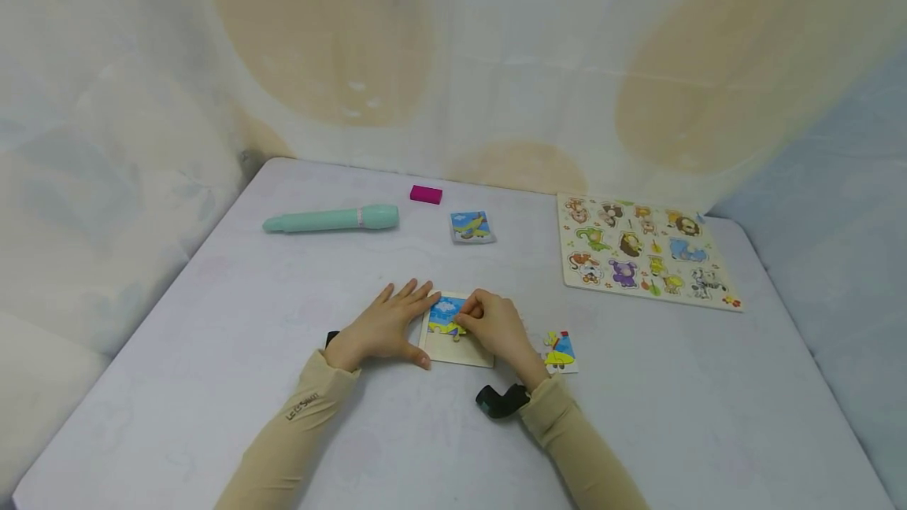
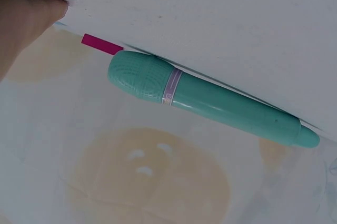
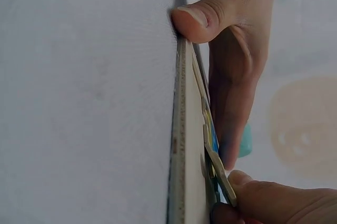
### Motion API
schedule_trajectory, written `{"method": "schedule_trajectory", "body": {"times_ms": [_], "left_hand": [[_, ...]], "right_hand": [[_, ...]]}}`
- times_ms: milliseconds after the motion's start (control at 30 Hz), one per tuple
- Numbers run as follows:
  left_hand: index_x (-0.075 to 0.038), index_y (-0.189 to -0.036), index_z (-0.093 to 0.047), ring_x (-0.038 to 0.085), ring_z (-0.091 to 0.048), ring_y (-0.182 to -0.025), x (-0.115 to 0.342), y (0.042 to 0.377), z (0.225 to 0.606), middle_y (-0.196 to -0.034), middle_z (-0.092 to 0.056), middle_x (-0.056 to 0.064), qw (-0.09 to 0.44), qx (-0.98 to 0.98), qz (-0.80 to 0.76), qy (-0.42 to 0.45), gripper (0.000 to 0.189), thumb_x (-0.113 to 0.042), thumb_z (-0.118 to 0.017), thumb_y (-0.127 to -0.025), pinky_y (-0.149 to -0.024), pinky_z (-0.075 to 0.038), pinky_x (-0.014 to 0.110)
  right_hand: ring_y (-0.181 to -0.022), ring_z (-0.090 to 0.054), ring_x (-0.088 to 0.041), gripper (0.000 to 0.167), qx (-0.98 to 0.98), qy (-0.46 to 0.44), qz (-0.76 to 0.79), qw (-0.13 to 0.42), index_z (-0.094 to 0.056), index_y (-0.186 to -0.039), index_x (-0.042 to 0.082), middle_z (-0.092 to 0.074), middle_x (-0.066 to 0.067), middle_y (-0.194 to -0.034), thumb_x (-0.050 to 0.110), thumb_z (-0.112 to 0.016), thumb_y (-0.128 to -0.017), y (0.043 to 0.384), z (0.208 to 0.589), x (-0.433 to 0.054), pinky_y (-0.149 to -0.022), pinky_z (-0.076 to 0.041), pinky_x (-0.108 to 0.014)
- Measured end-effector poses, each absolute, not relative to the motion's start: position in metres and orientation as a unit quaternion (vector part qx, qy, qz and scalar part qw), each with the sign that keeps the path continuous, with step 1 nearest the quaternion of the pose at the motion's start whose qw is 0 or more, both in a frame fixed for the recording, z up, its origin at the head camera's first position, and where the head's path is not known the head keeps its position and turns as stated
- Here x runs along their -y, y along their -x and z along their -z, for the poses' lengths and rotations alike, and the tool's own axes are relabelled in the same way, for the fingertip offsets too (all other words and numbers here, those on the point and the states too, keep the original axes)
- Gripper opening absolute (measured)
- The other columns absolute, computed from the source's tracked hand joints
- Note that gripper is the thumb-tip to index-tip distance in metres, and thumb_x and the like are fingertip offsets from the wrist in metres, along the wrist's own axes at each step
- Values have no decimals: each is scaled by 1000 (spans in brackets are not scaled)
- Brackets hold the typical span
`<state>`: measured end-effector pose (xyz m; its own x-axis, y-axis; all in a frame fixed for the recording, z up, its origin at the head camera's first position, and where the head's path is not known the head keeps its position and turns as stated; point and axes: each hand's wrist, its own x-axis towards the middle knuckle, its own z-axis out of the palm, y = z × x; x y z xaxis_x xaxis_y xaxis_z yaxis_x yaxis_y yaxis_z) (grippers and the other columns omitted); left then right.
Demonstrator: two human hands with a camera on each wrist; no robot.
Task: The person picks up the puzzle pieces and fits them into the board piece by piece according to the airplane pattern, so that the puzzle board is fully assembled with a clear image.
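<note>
A small wooden jigsaw tray (image 1: pixel 448 350) lies on the table, its far half filled with blue and yellow pieces and its near half bare wood. My left hand (image 1: pixel 386 329) spreads flat along the tray's left side, fingertips at the far corner and thumb by the near one. Between thumb and fingers, my right hand (image 1: pixel 499 329) pinches a puzzle piece (image 3: pixel 226 182), which tilts up from the pieces in the tray in the right wrist view. To the right of that hand are loose jigsaw pieces (image 1: pixel 560 354), blue and yellow, lying close together.
A teal microphone-shaped toy (image 1: pixel 329 219) lies at the back left, near a magenta block (image 1: pixel 426 194). Beyond the tray sits a small square picture puzzle (image 1: pixel 471 228). An animal puzzle board (image 1: pixel 680 300) occupies the back right, and patterned cloth hangs behind the table.
</note>
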<state>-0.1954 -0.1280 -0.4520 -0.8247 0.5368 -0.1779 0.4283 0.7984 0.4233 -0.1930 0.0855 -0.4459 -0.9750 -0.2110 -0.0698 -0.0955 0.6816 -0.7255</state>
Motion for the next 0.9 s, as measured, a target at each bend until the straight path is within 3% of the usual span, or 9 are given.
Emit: {"method": "schedule_trajectory", "body": {"times_ms": [533, 700, 900], "left_hand": [[-15, -153, -30, 33, -11, -151, 127, 194, 449, -162, -21, 9, 141, -934, -192, -265, 110, -55, -83, -65, -120, -6, 60], [-16, -153, -30, 32, -11, -152, 126, 194, 449, -162, -21, 8, 145, -935, -191, -260, 111, -54, -84, -64, -121, -5, 59], [-18, -154, -29, 31, -9, -152, 127, 195, 451, -162, -20, 6, 146, -937, -184, -258, 111, -54, -84, -64, -121, -4, 57]], "right_hand": [[-58, -49, -10, 13, -919, 91, 379, 61, -66, -84, 12, -59, 2, -66, 23, -72, -87, 194, 449, -88, -53, -37, -21], [-67, -54, -11, 12, -888, 89, 441, 98, -68, -95, 11, -65, 0, -76, 23, -66, -92, 201, 451, -104, -61, -42, -23], [-73, -56, -14, 19, -868, 72, 477, 118, -67, -106, 9, -70, -8, -89, 24, -62, -95, 203, 444, -134, -60, -44, -23]]}}
